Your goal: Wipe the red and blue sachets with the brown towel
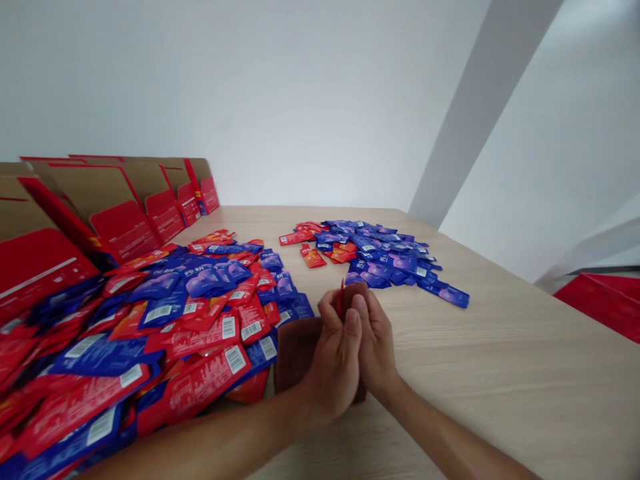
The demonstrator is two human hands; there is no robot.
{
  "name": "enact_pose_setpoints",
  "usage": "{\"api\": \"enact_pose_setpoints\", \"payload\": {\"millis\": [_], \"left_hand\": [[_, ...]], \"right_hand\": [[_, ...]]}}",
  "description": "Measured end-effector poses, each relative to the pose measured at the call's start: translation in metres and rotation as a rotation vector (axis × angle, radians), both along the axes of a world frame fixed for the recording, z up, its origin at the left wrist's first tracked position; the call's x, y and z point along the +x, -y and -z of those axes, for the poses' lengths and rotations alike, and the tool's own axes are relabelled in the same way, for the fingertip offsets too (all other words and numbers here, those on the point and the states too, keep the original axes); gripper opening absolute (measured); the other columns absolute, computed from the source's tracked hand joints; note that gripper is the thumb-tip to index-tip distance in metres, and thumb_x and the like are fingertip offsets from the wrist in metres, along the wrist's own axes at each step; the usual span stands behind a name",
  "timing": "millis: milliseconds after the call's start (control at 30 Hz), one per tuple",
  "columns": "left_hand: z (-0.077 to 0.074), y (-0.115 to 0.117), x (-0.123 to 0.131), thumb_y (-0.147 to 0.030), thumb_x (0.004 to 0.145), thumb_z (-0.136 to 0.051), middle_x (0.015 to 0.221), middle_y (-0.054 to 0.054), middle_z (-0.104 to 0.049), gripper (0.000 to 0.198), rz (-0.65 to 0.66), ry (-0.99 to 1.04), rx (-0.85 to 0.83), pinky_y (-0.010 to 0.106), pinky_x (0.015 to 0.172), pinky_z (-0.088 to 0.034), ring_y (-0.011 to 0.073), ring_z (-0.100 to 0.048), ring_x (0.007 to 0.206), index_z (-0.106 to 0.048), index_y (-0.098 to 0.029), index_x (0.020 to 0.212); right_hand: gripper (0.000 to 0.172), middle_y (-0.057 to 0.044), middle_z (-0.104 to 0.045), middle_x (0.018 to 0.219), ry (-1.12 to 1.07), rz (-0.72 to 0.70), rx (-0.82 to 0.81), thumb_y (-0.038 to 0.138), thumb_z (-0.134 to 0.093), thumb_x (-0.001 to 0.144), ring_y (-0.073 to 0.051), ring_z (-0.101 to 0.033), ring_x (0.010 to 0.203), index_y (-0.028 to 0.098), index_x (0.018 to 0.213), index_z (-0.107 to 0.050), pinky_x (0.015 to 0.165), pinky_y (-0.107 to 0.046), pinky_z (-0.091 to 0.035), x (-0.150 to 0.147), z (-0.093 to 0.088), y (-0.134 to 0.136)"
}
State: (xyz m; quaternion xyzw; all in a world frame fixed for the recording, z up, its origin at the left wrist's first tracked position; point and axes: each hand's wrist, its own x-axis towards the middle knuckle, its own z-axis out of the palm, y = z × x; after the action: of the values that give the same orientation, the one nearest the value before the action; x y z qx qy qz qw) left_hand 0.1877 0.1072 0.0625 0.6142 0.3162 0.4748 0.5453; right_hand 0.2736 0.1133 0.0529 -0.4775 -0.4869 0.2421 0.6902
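Note:
My left hand [333, 360] and my right hand [375, 340] are pressed together near the front of the table, palms facing. Brown soft material, looking like cloth [297, 350], spreads out to the left behind my left hand. A brown piece [354, 291] and a thin red edge [342, 300] stick up between my fingertips. The rest of what I grip is hidden by the hands, so I cannot tell whether the brown parts are one piece. Close by on the left lies a big heap of red and blue sachets [207, 337], many with white barcode labels.
A smaller pile of mostly blue-purple sachets [385, 250] lies farther back on the pale wooden table [480, 373]. Open red cardboard boxes [125, 227] stand in rows at the back left. Red material [605, 300] shows beyond the table's right edge.

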Motion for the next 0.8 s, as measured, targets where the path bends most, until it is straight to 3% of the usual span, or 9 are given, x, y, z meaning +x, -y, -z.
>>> {"api": "enact_pose_setpoints", "payload": {"millis": [200, 300, 400, 467, 533, 600, 700, 800], "left_hand": [[0.001, -0.019, 0.000, -0.069, 0.111, -0.047, 0.161, 0.019, -0.057, 0.062, -0.113, 0.038, 0.033, 0.047, 0.133, -0.039, 0.0298, -0.048, 0.159, -0.043, -0.024, 0.154], [-0.007, -0.033, -0.011, -0.063, 0.113, -0.043, 0.154, 0.016, -0.061, 0.054, -0.092, 0.012, 0.035, 0.046, 0.128, -0.044, 0.0292, -0.056, 0.150, -0.047, -0.024, 0.151], [-0.023, -0.048, -0.024, -0.053, 0.111, -0.047, 0.139, 0.013, -0.068, 0.044, -0.043, -0.056, 0.033, 0.040, 0.102, -0.060, 0.0272, -0.070, 0.123, -0.054, -0.023, 0.144], [-0.037, -0.063, -0.037, -0.046, 0.109, -0.048, 0.134, 0.012, -0.070, 0.043, -0.009, -0.110, 0.080, 0.033, 0.084, -0.061, 0.0247, -0.072, 0.111, -0.057, -0.021, 0.143], [-0.055, -0.084, -0.057, -0.042, 0.108, -0.046, 0.130, 0.013, -0.072, 0.048, 0.016, -0.184, 0.179, 0.030, 0.078, -0.059, 0.0239, -0.073, 0.107, -0.054, -0.018, 0.150], [-0.077, -0.113, -0.086, -0.039, 0.109, -0.047, 0.124, 0.013, -0.075, 0.052, -0.005, -0.332, 0.341, 0.031, 0.082, -0.059, 0.0244, -0.073, 0.104, -0.054, -0.016, 0.155], [-0.106, -0.160, -0.143, -0.031, 0.109, -0.048, 0.139, 0.009, -0.073, 0.048, -0.151, -0.717, 0.562, 0.036, 0.113, -0.053, 0.0250, -0.070, 0.124, -0.060, -0.022, 0.154], [-0.121, -0.200, -0.208, -0.021, 0.100, -0.062, 0.151, 0.013, -0.069, 0.040, -0.271, -0.828, 0.518, 0.046, 0.130, -0.037, 0.0320, -0.059, 0.145, -0.071, -0.016, 0.139]], "right_hand": [[0.047, -0.008, -0.081, 0.112, -0.035, -0.151, -0.066, 0.071, -0.062, 0.102, -0.030, -0.074, 0.110, 0.028, 0.109, -0.077, 0.102, -0.046, -0.059, -0.002, 0.006, 0.001], [0.047, -0.008, -0.081, 0.118, -0.017, -0.252, -0.082, 0.071, -0.059, 0.104, -0.031, -0.072, 0.119, 0.029, 0.115, -0.078, 0.114, -0.050, -0.052, -0.006, 0.008, 0.003], [0.043, -0.007, -0.079, 0.106, 0.087, -0.414, -0.074, 0.064, -0.054, 0.110, -0.027, -0.072, 0.100, 0.027, 0.108, -0.076, 0.099, -0.043, -0.056, -0.009, 0.008, 0.008], [0.043, -0.005, -0.075, 0.092, 0.220, -0.496, -0.085, 0.060, -0.051, 0.112, -0.024, -0.067, 0.085, 0.025, 0.095, -0.071, 0.083, -0.038, -0.055, -0.009, 0.007, 0.011], [0.044, -0.003, -0.071, 0.085, 0.355, -0.547, -0.097, 0.055, -0.049, 0.114, -0.022, -0.062, 0.078, 0.024, 0.087, -0.065, 0.075, -0.036, -0.050, -0.009, 0.006, 0.014], [0.042, -0.003, -0.070, 0.084, 0.429, -0.569, -0.102, 0.052, -0.047, 0.115, -0.021, -0.062, 0.078, 0.025, 0.087, -0.061, 0.075, -0.036, -0.047, -0.008, 0.006, 0.015], [0.041, -0.003, -0.071, 0.088, 0.456, -0.563, -0.124, 0.051, -0.044, 0.116, -0.023, -0.062, 0.083, 0.025, 0.088, -0.058, 0.079, -0.037, -0.046, -0.008, 0.005, 0.014], [0.041, -0.004, -0.071, 0.088, 0.516, -0.551, -0.144, 0.050, -0.044, 0.115, -0.024, -0.060, 0.085, 0.026, 0.085, -0.056, 0.078, -0.037, -0.044, -0.010, 0.006, 0.012]]}}
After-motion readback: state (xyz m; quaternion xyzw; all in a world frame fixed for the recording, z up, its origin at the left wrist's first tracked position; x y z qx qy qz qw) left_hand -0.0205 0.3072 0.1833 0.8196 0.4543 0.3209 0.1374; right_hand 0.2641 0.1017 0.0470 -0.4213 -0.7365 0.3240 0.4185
